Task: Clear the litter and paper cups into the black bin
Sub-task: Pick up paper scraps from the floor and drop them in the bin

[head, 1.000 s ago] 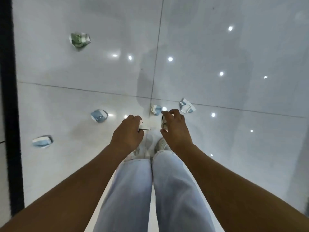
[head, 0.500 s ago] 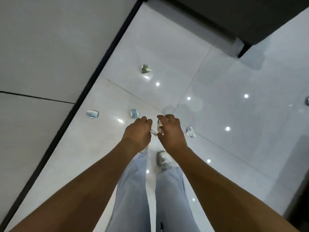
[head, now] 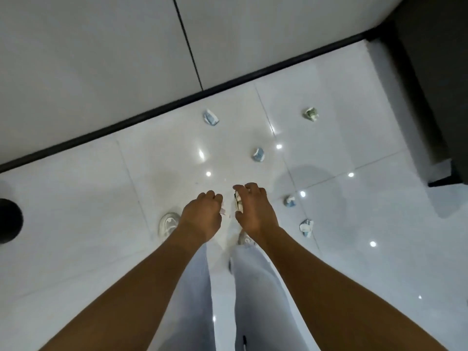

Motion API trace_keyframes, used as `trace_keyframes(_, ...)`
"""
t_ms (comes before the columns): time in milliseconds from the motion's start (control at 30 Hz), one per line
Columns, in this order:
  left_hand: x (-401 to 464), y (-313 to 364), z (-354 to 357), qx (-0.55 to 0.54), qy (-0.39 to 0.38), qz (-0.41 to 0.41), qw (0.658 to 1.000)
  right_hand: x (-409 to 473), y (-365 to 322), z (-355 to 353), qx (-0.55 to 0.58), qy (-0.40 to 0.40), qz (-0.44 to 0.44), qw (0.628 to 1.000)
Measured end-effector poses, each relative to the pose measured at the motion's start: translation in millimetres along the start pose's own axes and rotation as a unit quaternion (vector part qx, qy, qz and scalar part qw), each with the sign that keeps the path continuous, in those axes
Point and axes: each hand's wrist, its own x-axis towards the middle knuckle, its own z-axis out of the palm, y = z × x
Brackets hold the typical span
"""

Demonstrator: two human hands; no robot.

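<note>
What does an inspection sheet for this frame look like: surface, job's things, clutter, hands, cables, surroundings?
Surface: glossy white tiled floor, ceiling lights reflected.
Job's things: five crumpled paper cups lie apart on the floor: blue-white ones, a green-white one. Black round bin at left edge.
Clutter: nothing seen.
Hands: left hand pinches a small pale scrap; right hand grips a crumpled paper piece.
Cables: nothing seen.
Surroundings: grey wall panels, black baseboard, dark furniture at right.
</note>
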Motion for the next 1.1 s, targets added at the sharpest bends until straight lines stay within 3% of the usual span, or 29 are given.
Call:
trace_keyframes(633, -230, -382, 91, -0.17, 0.112, -0.241, 0.949, 3, -370, 252, -0.125, -0.127, -0.194, 0.965)
trace_keyframes(1100, -326, -524, 128, -0.318, 0.139, -0.388, 0.854, 13, -538, 346, -0.241, -0.201, -0.302, 0.9)
